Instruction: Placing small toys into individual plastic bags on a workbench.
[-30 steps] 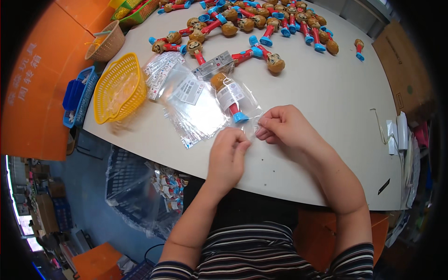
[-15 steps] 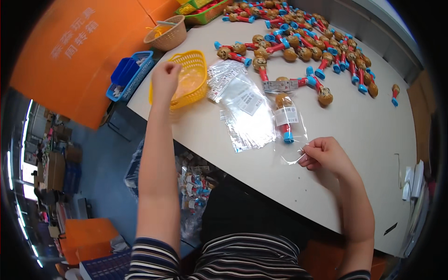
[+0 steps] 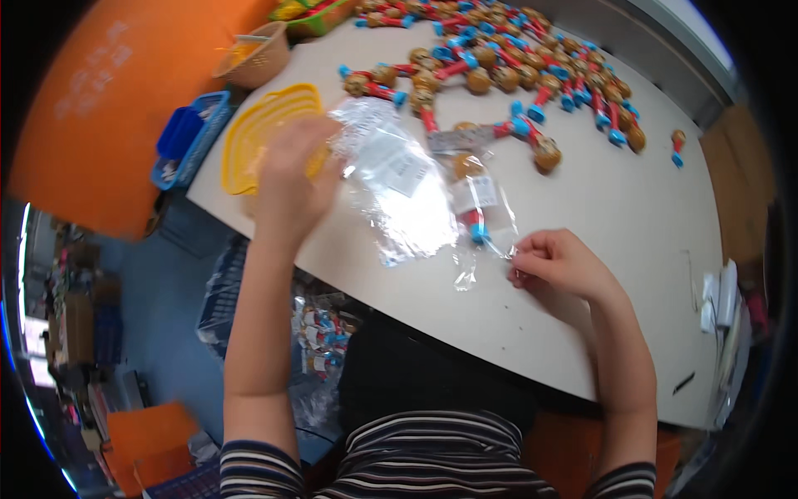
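Observation:
My right hand [image 3: 559,263] pinches the open lower end of a clear plastic bag [image 3: 499,218], which lies on the table. Inside the bag is a small toy [image 3: 477,226] with a brown round head, red stem and blue foot, partly covered by a white label. My left hand [image 3: 301,179] is smeared by motion in front of the yellow basket [image 3: 270,104], so its fingers and anything in them are unclear. Between the hands lies a stack of shiny clear bags [image 3: 397,187], fanned out flat.
A large heap of the same toys [image 3: 507,71] covers the far table, with one lone toy [image 3: 678,148] at the right. A tan basket [image 3: 264,62] and a blue basket [image 3: 199,137] stand at the left. Below the table edge, bagged toys [image 3: 320,333] fill a container.
My left hand has moved from over the yellow basket toward the bags, and the basket now looks tilted. My right hand keeps hold of the bag's end. The whole view has shifted slightly.

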A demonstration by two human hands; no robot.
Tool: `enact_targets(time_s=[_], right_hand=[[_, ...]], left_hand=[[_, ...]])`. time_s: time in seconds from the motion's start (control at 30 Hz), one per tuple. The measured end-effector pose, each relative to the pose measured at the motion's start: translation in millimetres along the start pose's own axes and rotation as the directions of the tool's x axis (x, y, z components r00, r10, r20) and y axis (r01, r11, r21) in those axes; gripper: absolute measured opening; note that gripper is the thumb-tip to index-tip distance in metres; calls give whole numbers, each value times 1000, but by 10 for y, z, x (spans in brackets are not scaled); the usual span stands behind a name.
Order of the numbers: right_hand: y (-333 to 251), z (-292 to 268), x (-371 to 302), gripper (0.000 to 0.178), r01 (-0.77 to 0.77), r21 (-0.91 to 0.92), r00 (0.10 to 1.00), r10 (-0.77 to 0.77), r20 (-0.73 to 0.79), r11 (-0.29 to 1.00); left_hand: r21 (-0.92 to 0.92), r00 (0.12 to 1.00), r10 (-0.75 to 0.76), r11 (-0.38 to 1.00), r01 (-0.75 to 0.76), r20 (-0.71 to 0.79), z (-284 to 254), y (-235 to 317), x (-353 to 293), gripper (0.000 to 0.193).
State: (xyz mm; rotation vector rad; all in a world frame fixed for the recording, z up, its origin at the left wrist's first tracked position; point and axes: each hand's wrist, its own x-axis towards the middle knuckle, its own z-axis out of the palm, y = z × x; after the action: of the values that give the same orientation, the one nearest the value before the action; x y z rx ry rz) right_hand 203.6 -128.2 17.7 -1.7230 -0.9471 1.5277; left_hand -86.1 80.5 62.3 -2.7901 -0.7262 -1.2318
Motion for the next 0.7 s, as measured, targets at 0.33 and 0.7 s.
enact_targets(time_s=[0.33,0.7], right_hand=[[15,42,-108,35,337,-797,785,-617,-57,502],[384,29,126,11,666,-688,532,-830,165,290]], left_hand=[[-338,940,313,907,-252,140,789,895,-622,41],[-467,984,105,884,-28,140,825,974,-791,13]])
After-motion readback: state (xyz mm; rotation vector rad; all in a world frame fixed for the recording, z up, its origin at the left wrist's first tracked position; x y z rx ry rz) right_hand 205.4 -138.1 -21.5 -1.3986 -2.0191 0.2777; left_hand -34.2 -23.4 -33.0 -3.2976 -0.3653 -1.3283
